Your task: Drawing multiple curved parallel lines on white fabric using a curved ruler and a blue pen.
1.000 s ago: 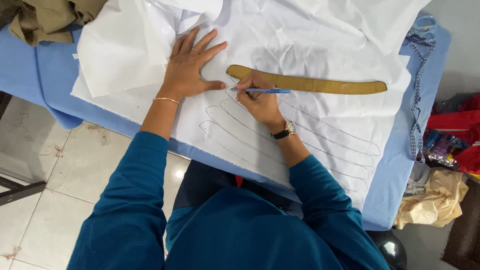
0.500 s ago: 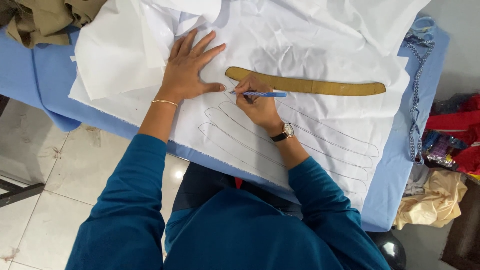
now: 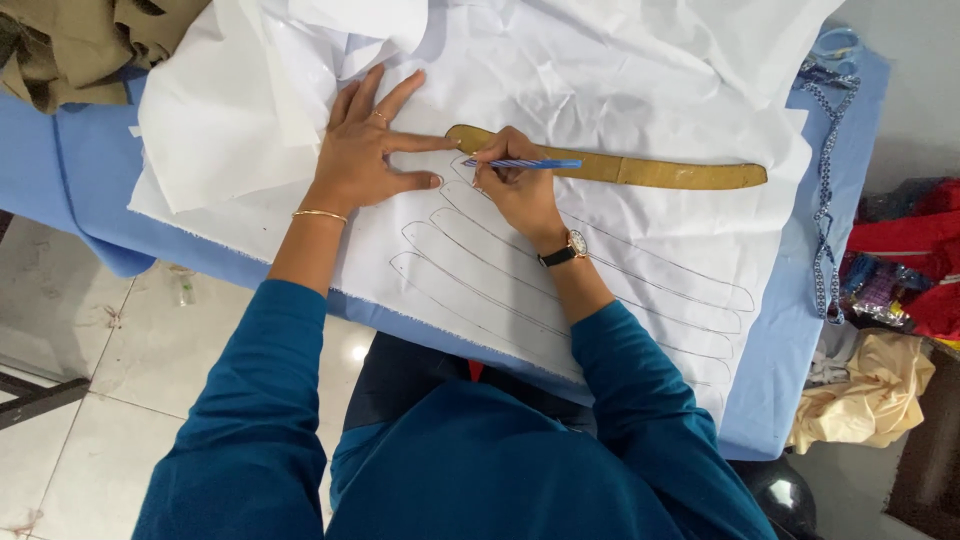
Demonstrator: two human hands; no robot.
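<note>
White fabric (image 3: 640, 70) is spread over a blue-covered table (image 3: 70, 180). A long curved brown cardboard template (image 3: 650, 172) lies on it. My left hand (image 3: 372, 145) presses flat on the fabric, its index finger touching the template's left end. My right hand (image 3: 515, 185) holds a blue pen (image 3: 525, 163) at that same end, its tip on the fabric beside the template's edge. Several traced outlines (image 3: 520, 280) of the same curved shape run across the fabric below my hands.
Olive-brown cloth (image 3: 90, 40) is heaped at the table's far left corner. A patterned blue ribbon (image 3: 825, 200) trails down the right side. Red and yellow fabrics (image 3: 880, 390) are piled off the table's right. Tiled floor (image 3: 90, 360) lies at the left.
My right hand has slid the pen slightly left along the template's end. My left hand's index finger has stretched toward the template tip.
</note>
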